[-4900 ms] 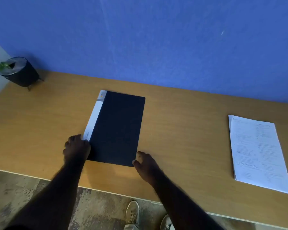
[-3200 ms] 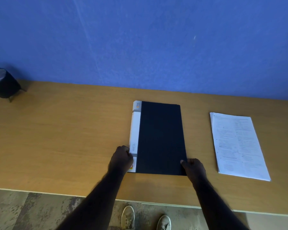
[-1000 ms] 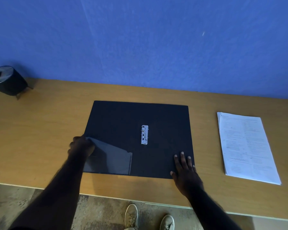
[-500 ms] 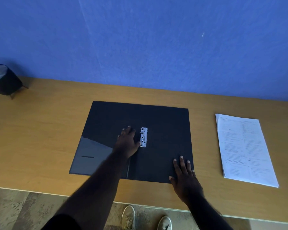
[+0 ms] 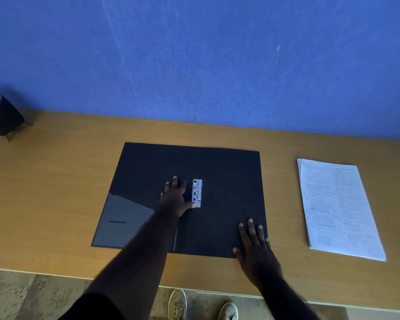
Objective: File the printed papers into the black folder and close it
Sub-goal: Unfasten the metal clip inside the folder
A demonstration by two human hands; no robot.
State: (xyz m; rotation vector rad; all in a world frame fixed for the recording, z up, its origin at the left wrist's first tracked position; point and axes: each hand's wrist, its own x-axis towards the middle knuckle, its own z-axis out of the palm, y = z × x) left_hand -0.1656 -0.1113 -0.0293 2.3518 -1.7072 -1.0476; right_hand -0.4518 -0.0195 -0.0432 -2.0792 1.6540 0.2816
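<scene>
The black folder (image 5: 226,172) lies open and flat on the wooden desk (image 5: 56,181). A small metal clip mechanism (image 5: 197,192) sits at its spine. My left hand (image 5: 174,197) rests flat on the left inside cover, fingers spread, thumb touching the clip's near end. My right hand (image 5: 254,248) presses flat on the folder's near right corner. A glossy pocket flap (image 5: 125,220) covers the lower left inside cover. The stack of printed papers (image 5: 337,209) lies to the right of the folder, untouched.
A dark round pot on small legs (image 5: 1,116) stands at the desk's far left against the blue wall. The desk's front edge runs just below my hands, with floor and two shoes (image 5: 201,306) beneath.
The folder was slid toward the papers and opened flat. In the last second my left hand moved from the left cover's edge to beside the metal clip. My right hand stayed on the near right corner.
</scene>
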